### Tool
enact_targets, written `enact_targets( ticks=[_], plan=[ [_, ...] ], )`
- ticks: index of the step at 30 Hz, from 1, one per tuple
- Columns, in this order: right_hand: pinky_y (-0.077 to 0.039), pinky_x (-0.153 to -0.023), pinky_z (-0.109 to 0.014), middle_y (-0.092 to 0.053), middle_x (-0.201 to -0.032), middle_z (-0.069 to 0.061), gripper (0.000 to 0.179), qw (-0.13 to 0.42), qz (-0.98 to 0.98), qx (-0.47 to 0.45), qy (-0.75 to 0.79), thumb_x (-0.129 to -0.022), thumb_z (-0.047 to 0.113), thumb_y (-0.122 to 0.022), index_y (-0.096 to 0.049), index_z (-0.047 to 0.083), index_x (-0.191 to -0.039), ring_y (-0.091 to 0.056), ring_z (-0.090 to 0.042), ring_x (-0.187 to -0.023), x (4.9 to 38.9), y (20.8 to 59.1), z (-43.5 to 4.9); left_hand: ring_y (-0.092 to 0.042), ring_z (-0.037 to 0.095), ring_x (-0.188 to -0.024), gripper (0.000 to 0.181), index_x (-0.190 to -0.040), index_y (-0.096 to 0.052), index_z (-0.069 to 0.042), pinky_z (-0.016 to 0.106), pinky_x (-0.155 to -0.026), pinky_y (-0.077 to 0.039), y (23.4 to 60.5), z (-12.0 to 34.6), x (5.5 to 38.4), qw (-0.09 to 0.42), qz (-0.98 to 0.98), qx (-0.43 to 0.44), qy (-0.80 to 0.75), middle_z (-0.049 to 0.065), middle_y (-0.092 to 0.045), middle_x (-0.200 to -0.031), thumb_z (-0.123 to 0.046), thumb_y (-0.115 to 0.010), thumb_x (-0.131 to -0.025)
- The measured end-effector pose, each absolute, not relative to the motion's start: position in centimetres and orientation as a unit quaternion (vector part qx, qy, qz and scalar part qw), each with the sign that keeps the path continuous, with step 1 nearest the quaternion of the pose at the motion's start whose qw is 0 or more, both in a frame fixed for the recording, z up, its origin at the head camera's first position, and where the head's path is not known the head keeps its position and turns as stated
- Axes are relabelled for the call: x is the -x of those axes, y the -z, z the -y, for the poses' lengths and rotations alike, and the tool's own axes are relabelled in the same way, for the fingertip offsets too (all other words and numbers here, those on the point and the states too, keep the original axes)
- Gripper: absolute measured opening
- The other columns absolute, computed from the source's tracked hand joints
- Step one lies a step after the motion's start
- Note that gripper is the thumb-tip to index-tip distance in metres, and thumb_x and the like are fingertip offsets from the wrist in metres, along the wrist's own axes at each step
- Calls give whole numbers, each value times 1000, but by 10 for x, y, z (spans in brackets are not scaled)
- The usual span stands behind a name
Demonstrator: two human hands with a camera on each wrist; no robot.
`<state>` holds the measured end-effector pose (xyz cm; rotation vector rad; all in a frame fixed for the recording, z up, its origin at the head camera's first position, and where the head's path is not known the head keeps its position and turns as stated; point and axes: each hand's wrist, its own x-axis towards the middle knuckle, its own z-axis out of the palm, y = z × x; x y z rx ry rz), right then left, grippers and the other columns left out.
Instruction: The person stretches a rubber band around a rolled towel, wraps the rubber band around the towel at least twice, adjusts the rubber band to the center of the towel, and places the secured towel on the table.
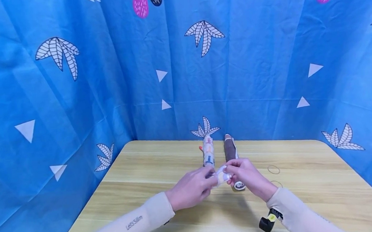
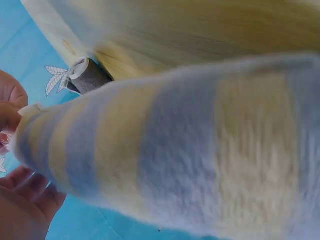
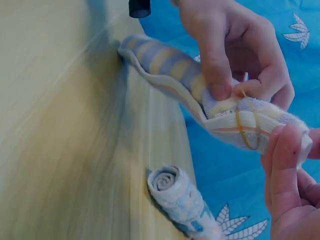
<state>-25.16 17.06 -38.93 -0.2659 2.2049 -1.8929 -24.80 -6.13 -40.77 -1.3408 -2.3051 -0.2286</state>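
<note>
Both hands hold a rolled towel with yellow and blue-grey stripes [image 2: 185, 135]. In the right wrist view a thin rubber band [image 3: 241, 129] loops round the far end of this roll. My left hand [image 1: 191, 187] grips the roll near the band, its thumb pressed against the striped cloth. My right hand [image 1: 245, 174] pinches the roll's far end, thumb on one side. Beyond the hands lie a white patterned rolled towel [image 1: 208, 148] and a brown rolled towel [image 1: 230, 149].
Two loose rubber bands, one farther [image 1: 273, 169] and one nearer [image 1: 277, 182], lie on the wooden table [image 1: 137, 163] to the right. A blue patterned curtain [image 1: 251, 70] hangs behind and beside the table. A black camera [image 1: 267, 224] is strapped to the right wrist.
</note>
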Motion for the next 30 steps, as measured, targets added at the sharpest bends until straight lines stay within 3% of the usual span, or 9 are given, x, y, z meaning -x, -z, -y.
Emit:
enact_targets(
  ticks=[9, 16, 19, 25, 30],
  plan=[
    [-52, -57, -23, -66, -92, -11, 31, 134, -749, 92, 642, -96, 13, -57, -59, -11, -117, -59, -13, -63, 254, 387, -169, -61, 3, -81, 27, -111, -55, -23, 14, -69, -52, 411, 63, 250, 187, 867, 438, 145, -7, -61, -110, -27, -74, -91],
    [-55, -56, -30, -67, -103, -15, 32, 93, -792, 160, 581, -99, 12, -57, -61, 0, -129, -59, -15, -61, 251, 387, -170, -59, 5, -81, 28, -111, -55, -27, 20, -72, -52, 405, 63, 253, 118, 881, 419, 186, -7, -65, -117, -22, -74, -91],
    [-55, -56, -29, -66, -102, -14, 29, 65, -806, 219, 545, -101, 17, -60, -65, 7, -128, -60, -19, -65, 249, 386, -173, -62, 5, -91, 25, -112, -56, -30, 24, -80, -54, 401, 65, 254, 69, 887, 393, 233, -7, -67, -123, -23, -71, -94],
    [-57, -74, -29, -64, -109, -5, 28, 18, -820, 310, 481, -94, 24, -72, -69, 19, -121, -65, -21, -86, 249, 383, -181, -62, 8, -103, 23, -115, -57, -35, 27, -88, -54, 396, 69, 258, -24, 876, 346, 334, -5, -65, -127, -21, -65, -99],
    [-58, -78, -28, -66, -110, -4, 26, -6, -821, 327, 468, -93, 22, -72, -70, 16, -119, -65, -17, -88, 250, 384, -180, -61, 8, -102, 24, -116, -56, -34, 24, -85, -54, 398, 69, 260, -48, 868, 340, 358, -2, -63, -129, -18, -62, -99]
  ],
)
